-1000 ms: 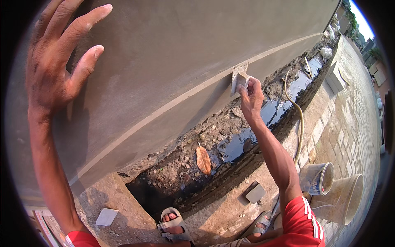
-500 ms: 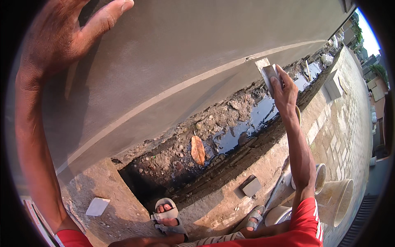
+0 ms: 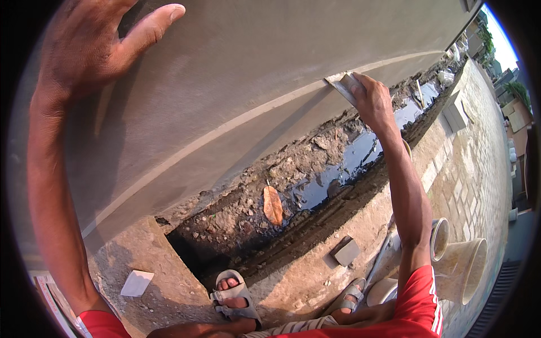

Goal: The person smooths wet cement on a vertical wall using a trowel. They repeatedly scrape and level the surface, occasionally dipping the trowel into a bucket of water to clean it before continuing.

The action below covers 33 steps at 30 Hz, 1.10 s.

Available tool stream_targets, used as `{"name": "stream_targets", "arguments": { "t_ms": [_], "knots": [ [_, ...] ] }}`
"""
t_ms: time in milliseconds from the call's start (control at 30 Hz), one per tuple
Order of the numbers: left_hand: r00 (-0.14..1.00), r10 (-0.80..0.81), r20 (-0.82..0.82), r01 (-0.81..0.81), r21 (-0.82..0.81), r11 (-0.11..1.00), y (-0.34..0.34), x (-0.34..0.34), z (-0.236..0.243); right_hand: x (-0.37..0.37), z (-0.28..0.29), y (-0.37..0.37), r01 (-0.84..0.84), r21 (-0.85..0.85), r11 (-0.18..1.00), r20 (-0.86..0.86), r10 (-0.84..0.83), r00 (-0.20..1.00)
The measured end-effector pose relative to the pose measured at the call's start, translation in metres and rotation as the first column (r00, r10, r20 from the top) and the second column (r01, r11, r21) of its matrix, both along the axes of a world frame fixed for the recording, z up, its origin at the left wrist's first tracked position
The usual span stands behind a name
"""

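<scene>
Grey flat tool (image 3: pixel 341 88) between right thumb (image 3: pixel 358 93) and right fingers (image 3: pixel 369 81)

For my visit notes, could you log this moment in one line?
left hand: thumb spread, near wall | right hand: holding flat tool at pale strip | leaf: in ditch

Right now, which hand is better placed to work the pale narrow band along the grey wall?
Probably your right hand: it holds the flat grey rectangular tool at the pale narrow band. Your left hand is up by the smooth grey wall, away from the band, with no tool visible.
</scene>
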<state>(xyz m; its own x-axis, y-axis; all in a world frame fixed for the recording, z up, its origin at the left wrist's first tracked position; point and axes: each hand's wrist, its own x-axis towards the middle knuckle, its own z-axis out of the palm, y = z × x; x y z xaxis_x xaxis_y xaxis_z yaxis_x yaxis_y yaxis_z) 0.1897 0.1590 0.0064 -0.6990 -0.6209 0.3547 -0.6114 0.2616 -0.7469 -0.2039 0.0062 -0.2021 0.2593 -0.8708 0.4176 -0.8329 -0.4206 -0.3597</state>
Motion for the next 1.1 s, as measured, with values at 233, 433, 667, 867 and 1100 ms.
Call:
{"name": "stream_targets", "arguments": {
  "t_ms": [233, 433, 667, 867, 1100],
  "knots": [
    [1.000, 0.007, 0.004, -0.007, 0.008, 1.000, 0.001, -0.001, 0.000, 0.042, 0.008, 0.057, -0.258, 0.083, 0.963, 0.037, 0.256, 0.966],
    [1.000, 0.015, 0.008, -0.015, -0.001, 1.000, 0.006, 0.003, 0.005, 0.004, -0.033, 0.047, -0.158, 0.094, 0.983, 0.588, 0.073, 0.806],
    [1.000, 0.014, -0.001, -0.013, 0.014, 1.000, 0.001, 0.002, 0.003, -0.034, -0.092, -0.001, -0.073, 0.085, 0.994, 0.831, -0.030, 0.555],
    [1.000, 0.010, 0.000, -0.010, 0.021, 1.000, -0.001, 0.001, 0.000, 0.003, -0.111, -0.003, -0.054, 0.055, 0.997, 0.818, -0.014, 0.575],
    [1.000, 0.016, 0.002, -0.016, 0.025, 1.000, -0.001, 0.002, 0.001, 0.030, -0.131, 0.004, 0.018, 0.041, 0.999, 0.722, -0.042, 0.690]
  ]
}}
